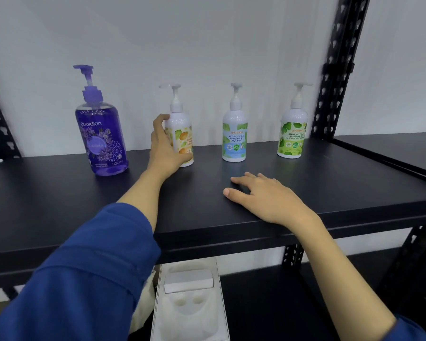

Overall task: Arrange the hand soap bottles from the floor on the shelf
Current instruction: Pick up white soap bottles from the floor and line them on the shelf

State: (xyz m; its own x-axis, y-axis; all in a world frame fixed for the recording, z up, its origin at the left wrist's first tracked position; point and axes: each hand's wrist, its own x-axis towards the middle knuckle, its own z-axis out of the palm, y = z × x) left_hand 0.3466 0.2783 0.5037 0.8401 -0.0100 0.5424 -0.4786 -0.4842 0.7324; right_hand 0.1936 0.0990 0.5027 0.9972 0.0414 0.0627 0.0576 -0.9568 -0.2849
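Now, from the head view, the left hand [164,148] grips the orange bottle [182,134], upright on the shelf [305,193] just right of the purple bottle [100,136]. The right hand [263,198] rests flat, empty, nearer the front edge. Fingers hide its label.

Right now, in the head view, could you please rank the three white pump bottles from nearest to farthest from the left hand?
1. Orange-label white pump bottle, gripped by the left hand.
2. Blue-green cool mint bottle, middle.
3. Green-label bottle, far right.
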